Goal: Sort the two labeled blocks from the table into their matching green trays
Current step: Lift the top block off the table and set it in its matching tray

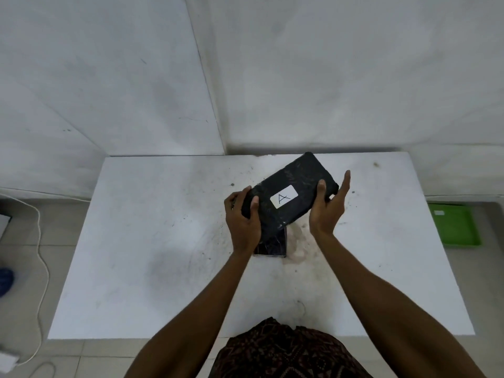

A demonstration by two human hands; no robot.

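We are standing at a white table [152, 241] and holding a black block [293, 190] over its middle, tilted toward one o'clock, its white label [283, 200] showing "A". Our left hand [244, 218] is curling around its seven o'clock end; our right hand [328, 205] is gripping its three o'clock side, fingers half open. A second block [272, 248] is lying underneath. A green tray [455, 227] is sitting on the floor at three o'clock.

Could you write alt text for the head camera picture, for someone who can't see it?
Two bare hands, left hand and right hand, hold a black block labeled A above a white table. A second dark block lies beneath it, and a green tray sits on the floor at right.
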